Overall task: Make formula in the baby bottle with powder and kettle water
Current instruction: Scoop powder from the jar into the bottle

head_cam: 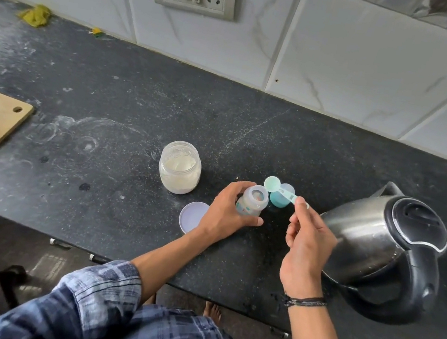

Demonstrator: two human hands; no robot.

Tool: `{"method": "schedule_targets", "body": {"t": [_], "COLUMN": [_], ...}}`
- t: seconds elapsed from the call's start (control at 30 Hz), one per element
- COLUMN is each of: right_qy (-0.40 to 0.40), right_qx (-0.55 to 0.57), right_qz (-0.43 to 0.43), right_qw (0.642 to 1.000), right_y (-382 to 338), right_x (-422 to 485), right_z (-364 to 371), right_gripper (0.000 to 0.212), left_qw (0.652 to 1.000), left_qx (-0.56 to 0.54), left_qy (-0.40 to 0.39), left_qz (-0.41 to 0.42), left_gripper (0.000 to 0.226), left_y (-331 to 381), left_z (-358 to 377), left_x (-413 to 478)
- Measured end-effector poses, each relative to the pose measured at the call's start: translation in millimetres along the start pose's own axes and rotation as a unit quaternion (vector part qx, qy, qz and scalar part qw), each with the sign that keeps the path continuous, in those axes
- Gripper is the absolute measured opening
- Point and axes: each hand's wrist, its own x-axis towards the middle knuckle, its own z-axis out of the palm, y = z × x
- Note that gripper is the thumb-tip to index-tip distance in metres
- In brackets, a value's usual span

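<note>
We can read no text: the marks on the scoop (286, 193) and bottle (249, 204) are too small.

baby bottle (252, 202): tiny clear one, top open, upright, left hand (226, 211) wrapped round it
scoop (272, 184): mint green plastic, bowl just behind the bottle's mouth, handle pinched by right hand (307, 244)
powder jar (180, 168): clear, lid off, off-white powder inside, left of the bottle
kettle (382, 242): steel, black lid shut, far right
</note>
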Motion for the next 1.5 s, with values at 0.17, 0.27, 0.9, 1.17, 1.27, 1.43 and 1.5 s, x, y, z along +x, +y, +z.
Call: {"method": "schedule_targets", "body": {"t": [0.17,0.27,0.9,1.17,1.27,1.43,1.5], "right_qy": [-0.011,-0.026,-0.281,-0.312,-0.299,-0.240,-0.223], "right_qx": [-0.076,-0.079,-0.357,-0.463,-0.467,-0.390,-0.353], "right_qz": [-0.102,-0.113,-0.237,-0.242,-0.252,-0.285,-0.304], "right_qw": [0.992,0.990,0.859,0.794,0.793,0.842,0.857], "right_y": [4,0,-5,7,9,12,14], "right_x": [2,0,-14,-14,-12,-17,-27], "right_z": [-4,-2,143,166,167,143,125], "right_gripper": [0.008,0.003,0.021,0.019,0.016,0.010,0.012], "left_qw": [1.000,1.000,0.893,0.904,0.905,0.904,0.902], "left_qx": [0.001,-0.005,-0.094,-0.073,-0.080,-0.084,-0.086], "left_qy": [-0.002,0.020,0.439,0.420,0.415,0.420,0.424], "left_qz": [0.012,0.022,0.034,-0.025,-0.035,-0.017,-0.002], "left_gripper": [0.082,0.077,0.050,0.041,0.041,0.042,0.040], "left_y": [-2,1,2,-21,-25,-25,-24], "left_z": [-3,-12,-111,-117,-118,-118,-117], "left_x": [-3,-7,-58,-63,-64,-67,-66]}}
